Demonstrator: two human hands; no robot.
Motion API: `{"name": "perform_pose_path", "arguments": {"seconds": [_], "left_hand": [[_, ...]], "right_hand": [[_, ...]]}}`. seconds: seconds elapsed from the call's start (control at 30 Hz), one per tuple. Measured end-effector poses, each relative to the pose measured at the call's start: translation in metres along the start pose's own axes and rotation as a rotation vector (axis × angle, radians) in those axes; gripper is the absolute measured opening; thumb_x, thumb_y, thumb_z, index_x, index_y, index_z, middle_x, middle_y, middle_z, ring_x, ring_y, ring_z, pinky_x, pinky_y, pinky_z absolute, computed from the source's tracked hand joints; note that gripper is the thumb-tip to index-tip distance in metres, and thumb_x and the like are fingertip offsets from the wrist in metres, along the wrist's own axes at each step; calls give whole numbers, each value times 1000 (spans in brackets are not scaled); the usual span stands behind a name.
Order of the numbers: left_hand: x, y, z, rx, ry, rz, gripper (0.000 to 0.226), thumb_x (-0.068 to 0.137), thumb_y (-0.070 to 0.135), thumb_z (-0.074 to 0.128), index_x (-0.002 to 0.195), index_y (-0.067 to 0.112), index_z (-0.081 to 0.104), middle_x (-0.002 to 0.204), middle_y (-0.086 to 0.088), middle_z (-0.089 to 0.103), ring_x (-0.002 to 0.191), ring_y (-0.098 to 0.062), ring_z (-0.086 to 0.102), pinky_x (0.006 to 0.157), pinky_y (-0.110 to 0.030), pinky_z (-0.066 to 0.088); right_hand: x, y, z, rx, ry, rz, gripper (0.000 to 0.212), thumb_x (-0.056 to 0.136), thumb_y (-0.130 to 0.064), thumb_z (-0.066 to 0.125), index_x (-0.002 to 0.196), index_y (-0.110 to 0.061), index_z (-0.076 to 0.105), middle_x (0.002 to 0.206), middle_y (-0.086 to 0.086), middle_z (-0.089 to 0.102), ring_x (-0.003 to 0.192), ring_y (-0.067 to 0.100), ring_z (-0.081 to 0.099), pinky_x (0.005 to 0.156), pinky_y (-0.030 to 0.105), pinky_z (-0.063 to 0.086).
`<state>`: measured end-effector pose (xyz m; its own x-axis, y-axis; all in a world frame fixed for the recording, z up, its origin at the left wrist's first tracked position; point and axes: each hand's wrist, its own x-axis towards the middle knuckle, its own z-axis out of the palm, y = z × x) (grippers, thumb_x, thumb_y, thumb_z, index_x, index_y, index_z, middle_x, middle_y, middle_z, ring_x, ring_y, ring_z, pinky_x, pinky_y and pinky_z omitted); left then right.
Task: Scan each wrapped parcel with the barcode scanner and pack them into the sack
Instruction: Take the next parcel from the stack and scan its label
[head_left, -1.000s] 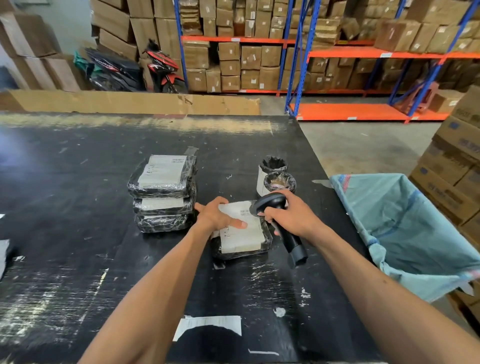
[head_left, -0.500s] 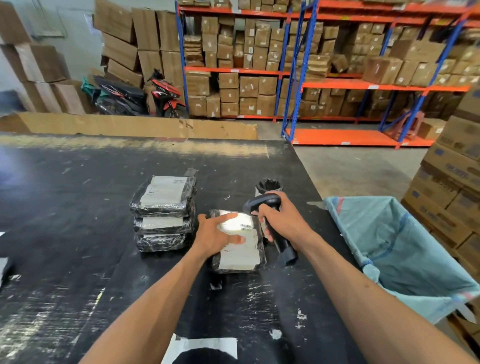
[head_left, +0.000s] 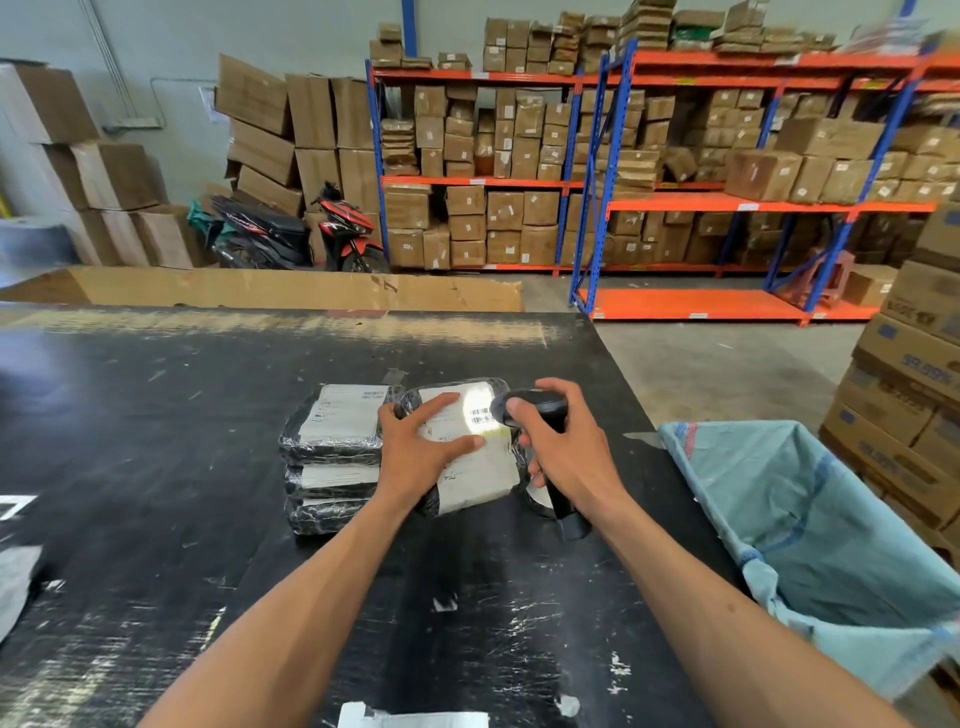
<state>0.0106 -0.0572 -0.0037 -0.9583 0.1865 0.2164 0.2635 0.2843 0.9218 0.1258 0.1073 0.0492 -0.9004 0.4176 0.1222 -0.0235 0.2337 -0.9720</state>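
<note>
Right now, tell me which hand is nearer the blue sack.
Right. The right hand grips the barcode scanner just left of the blue sack. The left hand holds the wrapped parcel farther left, beyond the scanner.

Bare forearms, unsleeved, ringless hands (head_left: 415, 457)

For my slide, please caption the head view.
Left hand tilts a wrapped parcel while the right hand scans it.
</note>
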Motion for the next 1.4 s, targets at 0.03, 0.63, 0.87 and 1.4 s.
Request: {"name": "perform_pose_path", "arguments": {"seconds": [0.03,0.63,0.87,1.4], "left_hand": [[1,-1,0,-6,13,-1,63,59,47,96,116,52,69,131,2,30,132,-21,41,115,-37,40],[5,-6,0,-13,30,50,61,57,48,97,112,54,71,126,3,32,128,-19,42,115,-38,40],[8,-8,1,-31,52,47,61,53,49,98,107,57,71,127,3,32,128,-19,46,111,-41,46],[-2,-9,-4,-57,42,39,62,57,39,99,114,42,74,129,0,31,126,-16,45,111,-33,44]], "right_hand": [[0,-1,0,-7,-12,0,45,92,-49,74,130,-42,51,94,16,75,61,16,64,54,30,58],[6,9,11,-120,61,-88,45,80,-63,72,117,-57,48,98,1,73,100,38,70,81,53,63],[6,8,13,-117,89,-122,49,77,-71,72,118,-58,48,97,-2,74,99,36,71,86,58,61],[-2,12,16,-117,60,-92,44,79,-65,71,116,-53,49,99,-1,74,86,27,71,79,49,64]]}}
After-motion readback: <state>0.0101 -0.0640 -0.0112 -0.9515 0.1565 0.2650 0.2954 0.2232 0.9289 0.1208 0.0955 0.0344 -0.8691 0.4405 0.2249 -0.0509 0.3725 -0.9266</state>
